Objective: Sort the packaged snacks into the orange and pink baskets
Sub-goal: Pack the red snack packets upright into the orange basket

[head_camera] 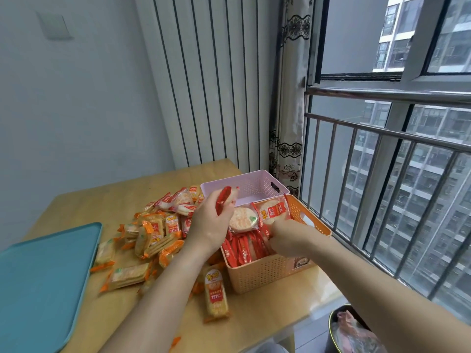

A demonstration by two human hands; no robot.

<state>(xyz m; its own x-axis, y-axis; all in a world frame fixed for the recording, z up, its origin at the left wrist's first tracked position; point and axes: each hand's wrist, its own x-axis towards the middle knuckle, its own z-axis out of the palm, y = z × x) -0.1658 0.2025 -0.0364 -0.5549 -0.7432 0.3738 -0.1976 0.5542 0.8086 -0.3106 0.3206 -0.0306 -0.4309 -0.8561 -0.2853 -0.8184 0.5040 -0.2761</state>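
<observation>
**Light, crackly packets: hold gently, by the faces or the seal**

The left hand [209, 222] has its fingers curled round a red-wrapped round cracker packet [225, 200] and holds it up. The pink basket [244, 184] sits just beyond it. To the right of that hand, the right hand [283, 235] is down inside the orange basket [262, 273], fingers buried among red packets standing on edge. Whether it pinches one cannot be told. Two more round packets [242, 220] lean on top of the row, between the two hands. To the left of the left hand, the unsorted pile [158, 233] sprawls over the tabletop [254, 314], mostly orange-wrapped rectangular packs.

These packets are probably very light. The film looks slick and puffed with air, so a fingertip pinch on a bulging face may slide off. The crackers inside are likely brittle and would snap under a squeeze or a hard push into a tight row. The safer hold is probably thumb and fingers across the flat faces, or on the crimped end seal.
</observation>
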